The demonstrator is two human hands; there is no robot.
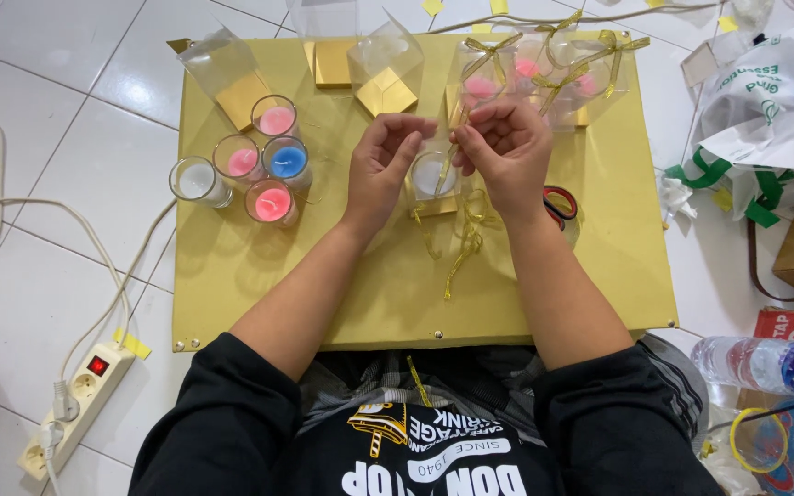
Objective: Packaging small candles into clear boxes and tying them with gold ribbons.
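Head view, one person seated on a white tiled floor with a gold board serving as the table across the lap. Left hand at frame centre, fingers curled, grip loosely spread, fingertips just beside a clear box holding a white candle; whether they touch the box cannot be told. Right hand just right of centre, thumb and fingers pressed together, pinching a thin gold ribbon above that box; the ribbon trails down over the board toward the lower centre. The box stands upright on the board between the two hands. Left of centre, a cluster of five glass candle cups: three pink, one blue, one white, standing close together. Along the upper edge of the board, empty clear boxes with gold bases lie tilted; to the upper right, finished boxes tied with gold bows, pink candles inside. Scissors with red and black handles lie just right of the right wrist, partly hidden. Off the board: white power strip with red switch lower left, water bottle lower right, white plastic bag upper right
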